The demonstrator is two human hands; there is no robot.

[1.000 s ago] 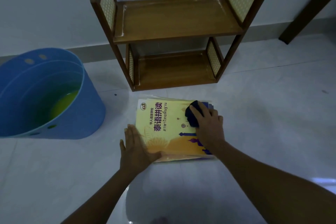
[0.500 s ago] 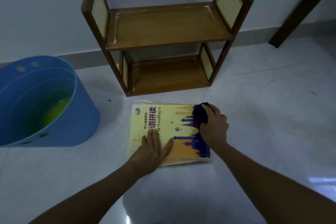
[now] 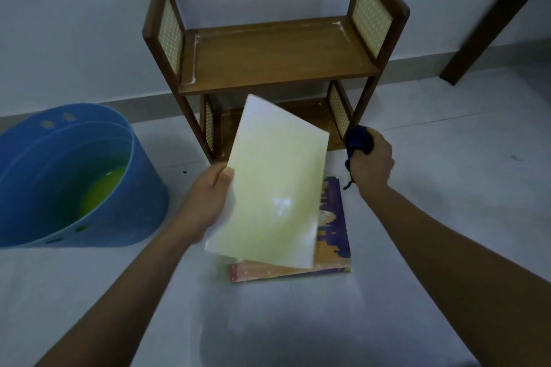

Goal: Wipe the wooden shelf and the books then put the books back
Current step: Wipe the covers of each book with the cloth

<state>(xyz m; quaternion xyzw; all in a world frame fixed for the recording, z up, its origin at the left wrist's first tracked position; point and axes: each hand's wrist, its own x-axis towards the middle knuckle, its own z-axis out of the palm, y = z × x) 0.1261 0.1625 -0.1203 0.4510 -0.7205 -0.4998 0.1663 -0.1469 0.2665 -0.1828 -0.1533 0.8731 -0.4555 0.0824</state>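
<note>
While lifted — left hand point(image 3: 205, 199) gripping book point(image 3: 274, 185)

The pale yellow paper book point(image 3: 272, 185) looks glossy; the brown wooden shelf point(image 3: 277, 50) smooth; the blue plastic tub point(image 3: 140, 188) seemingly matt.

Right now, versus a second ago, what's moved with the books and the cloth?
The left hand went from pressing flat on the top book to gripping its edge and lifting it, pale back cover facing up. The right hand lifted the dark cloth off the cover. The remaining books, shelf and blue bucket stayed put.
</note>
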